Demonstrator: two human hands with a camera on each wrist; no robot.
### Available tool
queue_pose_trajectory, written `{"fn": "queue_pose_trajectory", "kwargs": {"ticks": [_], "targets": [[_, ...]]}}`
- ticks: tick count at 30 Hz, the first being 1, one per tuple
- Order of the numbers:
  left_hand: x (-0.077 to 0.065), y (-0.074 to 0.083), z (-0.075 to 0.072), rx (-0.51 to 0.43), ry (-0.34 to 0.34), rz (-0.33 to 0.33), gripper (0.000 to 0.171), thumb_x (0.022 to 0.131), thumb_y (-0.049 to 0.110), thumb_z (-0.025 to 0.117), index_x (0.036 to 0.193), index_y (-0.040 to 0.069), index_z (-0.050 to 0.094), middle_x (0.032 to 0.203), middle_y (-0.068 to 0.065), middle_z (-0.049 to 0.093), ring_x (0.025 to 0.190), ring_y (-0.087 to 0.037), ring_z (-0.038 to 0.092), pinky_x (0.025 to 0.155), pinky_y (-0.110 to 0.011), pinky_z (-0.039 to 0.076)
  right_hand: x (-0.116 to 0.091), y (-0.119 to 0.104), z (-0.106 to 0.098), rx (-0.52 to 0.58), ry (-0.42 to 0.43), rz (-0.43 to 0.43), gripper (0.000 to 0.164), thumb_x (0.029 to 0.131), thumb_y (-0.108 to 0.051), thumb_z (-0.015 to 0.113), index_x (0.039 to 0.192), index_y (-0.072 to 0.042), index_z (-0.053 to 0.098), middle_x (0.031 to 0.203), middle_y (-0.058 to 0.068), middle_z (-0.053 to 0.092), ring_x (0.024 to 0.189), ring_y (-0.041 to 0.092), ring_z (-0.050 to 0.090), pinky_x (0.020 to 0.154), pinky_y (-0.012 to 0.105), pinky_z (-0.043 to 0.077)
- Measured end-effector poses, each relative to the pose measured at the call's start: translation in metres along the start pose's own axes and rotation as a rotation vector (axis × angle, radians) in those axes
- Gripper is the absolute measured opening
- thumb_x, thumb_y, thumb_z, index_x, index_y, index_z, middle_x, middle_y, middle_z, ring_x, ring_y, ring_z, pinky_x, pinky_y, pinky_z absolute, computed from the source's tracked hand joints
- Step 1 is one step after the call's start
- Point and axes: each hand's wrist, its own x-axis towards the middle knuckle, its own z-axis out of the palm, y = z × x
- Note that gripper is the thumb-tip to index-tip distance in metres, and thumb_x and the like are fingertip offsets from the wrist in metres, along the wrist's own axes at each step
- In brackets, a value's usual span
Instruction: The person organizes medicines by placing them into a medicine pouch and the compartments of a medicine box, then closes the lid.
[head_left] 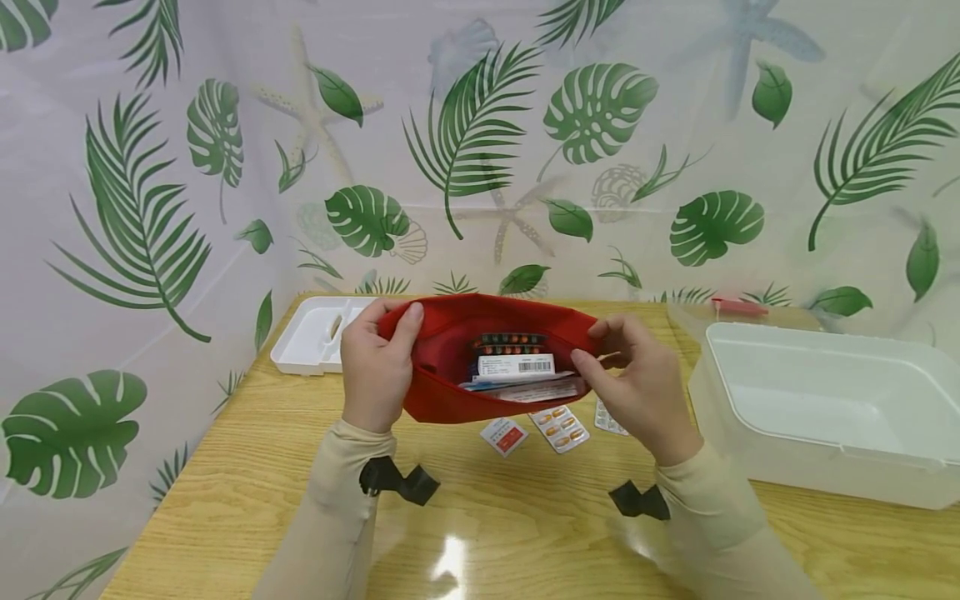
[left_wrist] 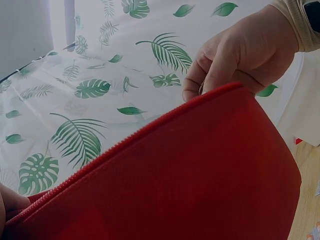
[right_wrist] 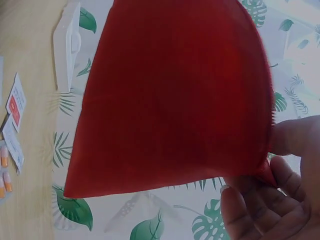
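A red zippered pouch (head_left: 450, 407) is held up above the table, its mouth spread wide. My left hand (head_left: 377, 371) grips the left end of the rim, thumb over the edge. At the other end, my right hand (head_left: 643, 385) pinches the rim near the zipper's end, as the right wrist view also shows. Inside the pouch lie a white box (head_left: 516, 365) with a barcode, a blister pack (head_left: 510, 339) of dark and orange capsules, and some flat packets (head_left: 536, 390). In the left wrist view the pouch's outer side (left_wrist: 175, 175) hides its contents.
Below the pouch, a white and red sachet (head_left: 505, 436), a blister pack of orange capsules (head_left: 562, 429) and another blister pack (head_left: 610, 418) lie on the wooden table (head_left: 247, 492). A white tray (head_left: 300, 335) stands back left, a large white bin (head_left: 817, 467) at right.
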Motion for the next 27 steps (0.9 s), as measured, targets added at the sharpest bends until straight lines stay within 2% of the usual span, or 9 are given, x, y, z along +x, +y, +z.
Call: {"fn": "queue_pose_trajectory", "kwargs": {"ticks": [5, 11, 15, 21, 25, 27], "targets": [[0.001, -0.001, -0.001, 0.000, 0.011, 0.000, 0.020, 0.094, 0.019, 0.064, 0.102, 0.001, 0.067, 0.096, -0.012, 0.067, 0.080, -0.025, 0.063, 0.065, -0.037, 0.058, 0.001, -0.001, -0.002, 0.066, -0.011, 0.048, 0.022, 0.084, 0.000, 0.072, 0.102, 0.000, 0.060, 0.088, 0.008, 0.068, 0.071, 0.013, 0.061, 0.064, 0.013, 0.050], [0.002, -0.002, -0.002, -0.007, -0.001, -0.011, 0.020, 0.093, 0.019, 0.064, 0.102, 0.001, 0.066, 0.098, -0.012, 0.067, 0.081, -0.025, 0.064, 0.066, -0.036, 0.058, 0.004, -0.003, -0.008, 0.267, -0.028, 0.166, 0.023, 0.093, -0.001, 0.060, 0.114, 0.004, 0.057, 0.090, 0.015, 0.068, 0.071, 0.010, 0.065, 0.067, 0.019, 0.055], [0.001, -0.003, -0.001, 0.002, -0.061, -0.007, 0.020, 0.094, 0.020, 0.064, 0.101, 0.002, 0.067, 0.096, -0.013, 0.067, 0.078, -0.026, 0.065, 0.065, -0.036, 0.058, 0.005, -0.006, -0.013, 0.451, -0.008, 0.267, 0.020, 0.097, -0.007, 0.056, 0.111, 0.006, 0.057, 0.093, 0.009, 0.067, 0.076, 0.012, 0.066, 0.069, 0.023, 0.056], [-0.001, -0.007, 0.006, 0.121, -0.151, 0.064, 0.020, 0.094, 0.024, 0.063, 0.097, 0.005, 0.068, 0.088, -0.010, 0.068, 0.071, -0.022, 0.066, 0.061, -0.033, 0.058, 0.007, -0.014, -0.020, 0.823, 0.079, 0.401, 0.024, 0.098, -0.015, 0.054, 0.115, 0.002, 0.053, 0.102, 0.009, 0.064, 0.088, 0.019, 0.063, 0.074, 0.029, 0.057], [-0.002, -0.009, 0.008, 0.162, -0.204, 0.101, 0.021, 0.092, 0.025, 0.066, 0.104, 0.008, 0.066, 0.092, -0.008, 0.068, 0.074, -0.020, 0.067, 0.061, -0.032, 0.058, 0.008, -0.016, -0.023, 0.948, 0.156, 0.462, 0.019, 0.097, -0.016, 0.056, 0.112, -0.004, 0.052, 0.099, 0.008, 0.065, 0.087, 0.018, 0.063, 0.072, 0.028, 0.056], [-0.003, -0.009, 0.008, 0.171, -0.251, 0.115, 0.029, 0.087, 0.024, 0.072, 0.112, 0.011, 0.064, 0.095, -0.008, 0.068, 0.078, -0.020, 0.067, 0.062, -0.032, 0.058, 0.008, -0.016, -0.024, 0.991, 0.186, 0.476, 0.017, 0.097, -0.015, 0.056, 0.111, -0.006, 0.051, 0.097, 0.007, 0.065, 0.086, 0.018, 0.062, 0.071, 0.028, 0.055]]}}
